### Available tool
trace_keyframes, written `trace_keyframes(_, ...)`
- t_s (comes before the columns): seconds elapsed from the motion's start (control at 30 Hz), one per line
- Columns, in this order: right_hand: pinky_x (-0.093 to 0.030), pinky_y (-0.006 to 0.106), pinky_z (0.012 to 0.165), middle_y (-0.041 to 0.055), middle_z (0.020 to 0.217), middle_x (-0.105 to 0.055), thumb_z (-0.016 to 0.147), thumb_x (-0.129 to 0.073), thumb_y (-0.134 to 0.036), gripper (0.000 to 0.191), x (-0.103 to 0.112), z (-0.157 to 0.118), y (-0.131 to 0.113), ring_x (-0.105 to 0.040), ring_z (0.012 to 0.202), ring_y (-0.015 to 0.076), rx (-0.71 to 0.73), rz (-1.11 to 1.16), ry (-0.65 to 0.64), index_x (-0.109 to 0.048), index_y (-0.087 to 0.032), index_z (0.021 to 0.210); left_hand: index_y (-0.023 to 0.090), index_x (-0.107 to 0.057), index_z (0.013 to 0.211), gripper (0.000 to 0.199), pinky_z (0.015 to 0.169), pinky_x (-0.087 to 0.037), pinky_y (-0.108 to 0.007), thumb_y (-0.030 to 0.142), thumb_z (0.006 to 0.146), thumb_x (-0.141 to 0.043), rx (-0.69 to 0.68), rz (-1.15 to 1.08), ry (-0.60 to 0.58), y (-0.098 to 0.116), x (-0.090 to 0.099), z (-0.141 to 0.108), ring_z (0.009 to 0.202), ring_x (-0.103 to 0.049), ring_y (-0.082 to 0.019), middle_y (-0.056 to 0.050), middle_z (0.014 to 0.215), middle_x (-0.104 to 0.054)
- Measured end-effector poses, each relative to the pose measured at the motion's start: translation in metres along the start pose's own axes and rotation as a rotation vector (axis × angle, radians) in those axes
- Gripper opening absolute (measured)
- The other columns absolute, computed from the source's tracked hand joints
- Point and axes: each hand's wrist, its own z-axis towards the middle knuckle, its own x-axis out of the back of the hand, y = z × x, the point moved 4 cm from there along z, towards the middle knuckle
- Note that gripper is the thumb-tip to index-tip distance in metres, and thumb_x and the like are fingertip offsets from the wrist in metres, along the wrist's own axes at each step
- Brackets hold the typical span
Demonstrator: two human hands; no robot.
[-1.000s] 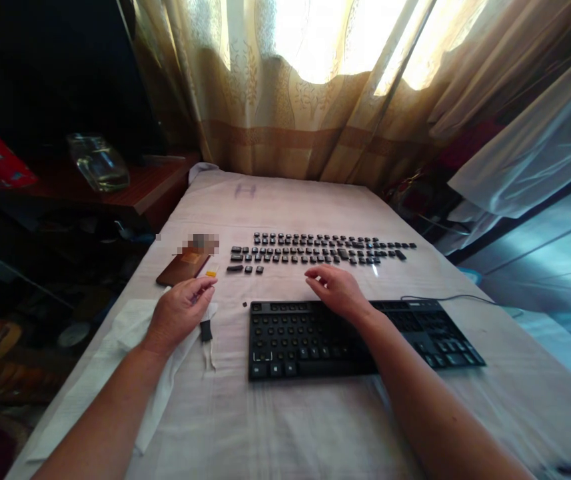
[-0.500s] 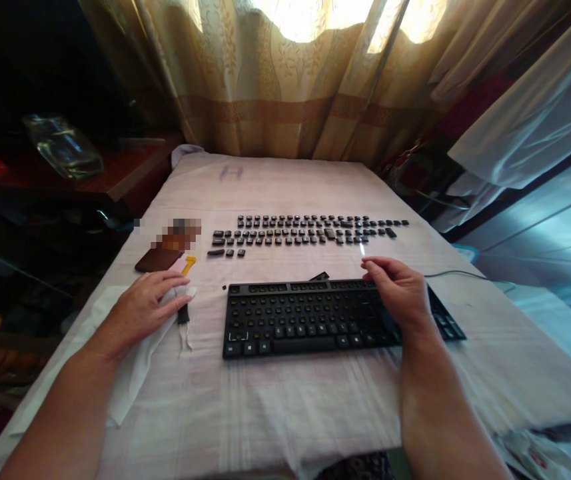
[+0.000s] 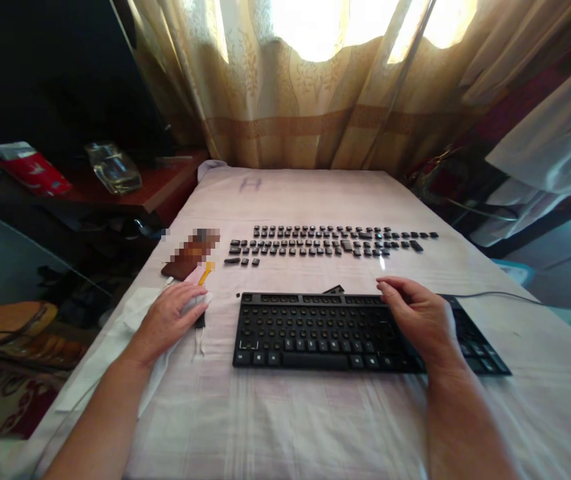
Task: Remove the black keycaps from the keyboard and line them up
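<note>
My right hand (image 3: pixel 418 317) is above the right part of a black keyboard (image 3: pixel 315 361), thumb and fingertips pinched on what looks like a cotton swab (image 3: pixel 382 265) with its pale tip pointing up. Much of the keyboard has bare key sockets; its bottom rows still carry caps. My left hand (image 3: pixel 172 317) lies with fingers stretched out on a white cloth (image 3: pixel 90 373), beside a small black piece (image 3: pixel 200 321) with white strands and a yellow-ended tool (image 3: pixel 206 272). Loose black keycaps (image 3: pixel 346 246) stand in rows behind the keyboard.
A brown phone-like object (image 3: pixel 180 267), partly blurred out, lies at the left. A small black part (image 3: pixel 334 290) rests against the keyboard's back edge. The cable (image 3: pixel 490 293) runs off right. A glass bottle (image 3: pixel 114 170) and red packet (image 3: pixel 35 170) sit on the side shelf.
The camera view has shifted, so everything appears farther right and slightly lower. Both hands keep nearly the same pose, the right still pinching the swab above the keyboard.
</note>
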Motion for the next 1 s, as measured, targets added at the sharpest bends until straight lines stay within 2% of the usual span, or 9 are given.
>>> trace_keyframes(0.1,-0.054,0.038,0.075,0.0057,0.082,-0.077,0.08,-0.061,-0.049,0.031,-0.002,0.0,-0.001,-0.071,0.072,0.0247,0.037,0.005,-0.011,-0.076,-0.023,0.089,0.022,-0.071,0.103,0.042,0.106,-0.04,-0.051,0.056,0.08,-0.061,0.067,0.222,0.092,0.009,0.004,-0.008,0.122,-0.055,-0.035,-0.013,0.124,-0.068)
trace_keyframes(0.2,-0.055,0.038,0.075,0.0063,0.082,-0.077,0.081,-0.06,-0.05,0.032,-0.004,-0.001,-0.006,-0.071,0.073,0.0249,0.104,-0.003,-0.001,-0.076,-0.023,0.086,0.023,-0.069,0.096,0.036,0.106,-0.039,-0.05,0.052,0.077,-0.066,0.121,0.36,0.086,0.019,0.002,-0.011,0.125,-0.052,-0.035,-0.012,0.127,-0.065)
trace_keyframes(0.33,-0.056,0.039,0.076,0.0064,0.084,-0.077,0.083,-0.058,-0.049,0.032,-0.005,-0.002,-0.011,-0.072,0.075,0.0256,0.15,-0.027,0.003,-0.076,-0.024,0.086,0.024,-0.067,0.094,0.026,0.103,-0.041,-0.048,0.045,0.079,-0.064,0.159,0.384,0.061,0.025,-0.002,-0.011,0.123,-0.054,-0.032,-0.01,0.125,-0.066)
trace_keyframes(0.5,-0.057,0.039,0.075,0.0067,0.084,-0.078,0.083,-0.057,-0.047,0.03,-0.004,-0.002,-0.016,-0.072,0.076,0.0254,0.163,-0.004,0.002,-0.076,-0.023,0.085,0.025,-0.067,0.093,0.02,0.103,-0.037,-0.053,0.037,0.084,-0.055,0.095,0.345,0.094,0.031,-0.003,-0.013,0.117,-0.058,-0.033,-0.01,0.118,-0.07)
trace_keyframes(0.63,-0.057,0.037,0.075,0.0064,0.085,-0.078,0.084,-0.057,-0.043,0.027,-0.002,-0.002,-0.019,-0.072,0.077,0.0242,0.176,0.011,0.017,-0.075,-0.023,0.085,0.026,-0.068,0.087,0.021,0.106,-0.03,-0.061,0.034,0.086,-0.049,0.048,0.295,0.16,0.038,-0.004,-0.013,0.115,-0.06,-0.036,-0.01,0.109,-0.074)
trace_keyframes(0.77,-0.057,0.036,0.075,0.0064,0.085,-0.077,0.085,-0.057,-0.039,0.025,0.0,-0.003,-0.024,-0.072,0.078,0.0234,0.198,0.049,0.031,-0.075,-0.022,0.084,0.026,-0.064,0.08,0.02,0.107,-0.029,-0.064,0.035,0.086,-0.047,0.028,0.235,0.231,0.047,0.002,-0.008,0.11,-0.063,-0.036,-0.009,0.104,-0.076)
trace_keyframes(0.87,-0.057,0.035,0.074,0.0064,0.085,-0.077,0.086,-0.058,-0.037,0.023,0.001,-0.004,-0.028,-0.072,0.077,0.0227,0.208,0.068,0.042,-0.075,-0.022,0.085,0.027,-0.064,0.08,0.02,0.103,-0.039,-0.057,0.041,0.084,-0.051,0.08,0.075,0.262,0.052,0.01,-0.004,0.105,-0.066,-0.033,-0.006,0.104,-0.076)
trace_keyframes(1.0,-0.057,0.034,0.075,0.0063,0.087,-0.077,0.086,-0.058,-0.036,0.022,0.0,-0.005,-0.031,-0.072,0.078,0.0222,0.203,0.096,0.033,-0.075,-0.022,0.087,0.025,-0.067,0.084,0.031,0.086,-0.056,-0.043,0.055,0.079,-0.058,0.307,-0.311,0.205,0.058,0.016,0.0,0.095,-0.07,-0.029,-0.006,0.101,-0.076)
